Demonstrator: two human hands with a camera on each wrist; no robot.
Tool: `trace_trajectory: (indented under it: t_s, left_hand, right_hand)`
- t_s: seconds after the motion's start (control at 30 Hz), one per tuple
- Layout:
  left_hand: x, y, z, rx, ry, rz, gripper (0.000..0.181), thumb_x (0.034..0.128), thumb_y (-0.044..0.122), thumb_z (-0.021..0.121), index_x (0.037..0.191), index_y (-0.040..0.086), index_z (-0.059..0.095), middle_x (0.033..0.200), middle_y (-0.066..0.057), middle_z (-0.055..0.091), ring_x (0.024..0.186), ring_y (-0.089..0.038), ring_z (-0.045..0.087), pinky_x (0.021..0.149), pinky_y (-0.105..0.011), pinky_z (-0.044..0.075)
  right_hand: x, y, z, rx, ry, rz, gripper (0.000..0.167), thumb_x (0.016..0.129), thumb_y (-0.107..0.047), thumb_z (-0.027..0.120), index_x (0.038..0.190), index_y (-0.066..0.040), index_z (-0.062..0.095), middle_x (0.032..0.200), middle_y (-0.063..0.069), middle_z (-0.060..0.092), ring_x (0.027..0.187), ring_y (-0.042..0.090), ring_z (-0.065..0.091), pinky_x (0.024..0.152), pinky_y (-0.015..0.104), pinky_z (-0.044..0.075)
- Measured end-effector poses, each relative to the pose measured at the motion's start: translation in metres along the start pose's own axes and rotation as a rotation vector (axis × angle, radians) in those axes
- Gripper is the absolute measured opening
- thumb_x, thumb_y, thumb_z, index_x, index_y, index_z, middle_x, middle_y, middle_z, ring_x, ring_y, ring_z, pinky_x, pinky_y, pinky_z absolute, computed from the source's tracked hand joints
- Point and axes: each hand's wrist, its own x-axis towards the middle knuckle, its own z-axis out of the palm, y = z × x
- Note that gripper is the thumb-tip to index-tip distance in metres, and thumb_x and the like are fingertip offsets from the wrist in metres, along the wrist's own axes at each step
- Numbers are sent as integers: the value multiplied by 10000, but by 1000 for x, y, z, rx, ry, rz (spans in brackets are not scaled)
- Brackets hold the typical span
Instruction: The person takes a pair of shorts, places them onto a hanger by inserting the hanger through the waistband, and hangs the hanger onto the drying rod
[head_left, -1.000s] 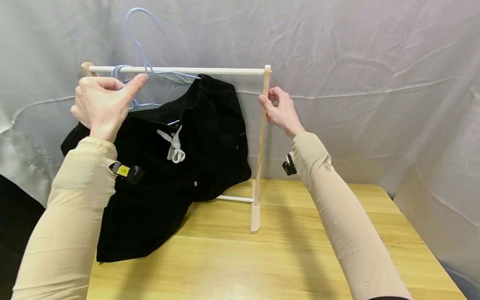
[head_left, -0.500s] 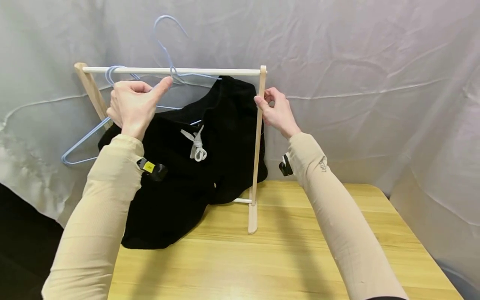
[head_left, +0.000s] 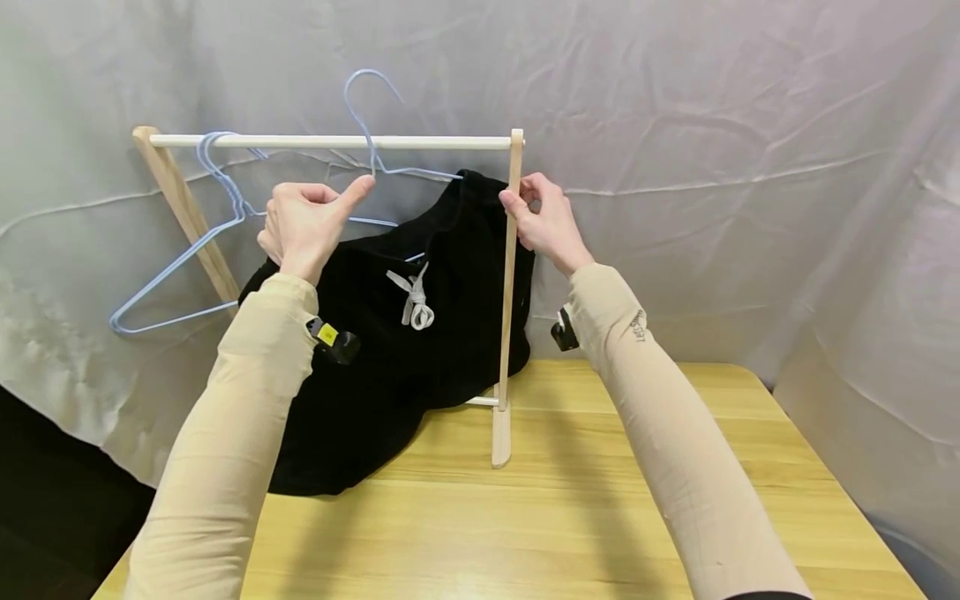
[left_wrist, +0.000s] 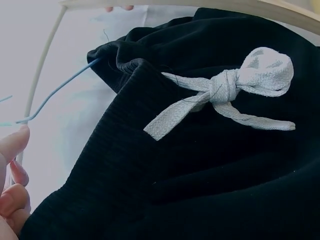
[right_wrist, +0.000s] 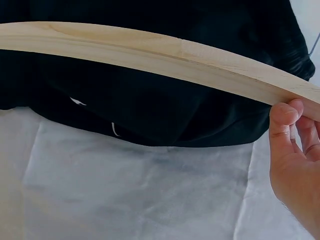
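Note:
In the head view, black shorts (head_left: 468,283) with a tied white drawstring (head_left: 417,300) hang on a light-blue wire hanger (head_left: 371,148). My left hand (head_left: 307,223) pinches this hanger near its neck, just below the white rail (head_left: 315,142) of a small garment rack. The hanger's hook stands above the rail, and its neck crosses in front of it. My right hand (head_left: 551,218) pinches the rack's right wooden post (head_left: 507,292). In the left wrist view the shorts' waistband (left_wrist: 100,145) droops below the hanger arm (left_wrist: 62,87). The lower hanger is mostly hidden by the cloth.
Light-blue hangers (head_left: 171,267) hang at the rail's left end, near the left wooden post (head_left: 176,187). The rack's right foot (head_left: 501,437) stands on a wood-grain table (head_left: 570,517). Grey cloth (head_left: 675,108) hangs behind the rack.
My left hand has moved right and slightly down with the hanger and shorts, bringing the hook lower over the rail. The left hangers have come into view. My right hand keeps holding the post.

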Motion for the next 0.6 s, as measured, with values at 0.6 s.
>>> trace_trajectory:
  t_s: [0.6]
  left_hand:
    - [-6,-19,15,9,-87,-23,594,615,902,663,565,310,664,585,182,524,912,-167,551,909,-502,352]
  right_hand:
    - [-1,-1,-2,-52,14,2,300,1011,-285,604,1142,-16,580,865,-15,527,530,18,518,531,180,463]
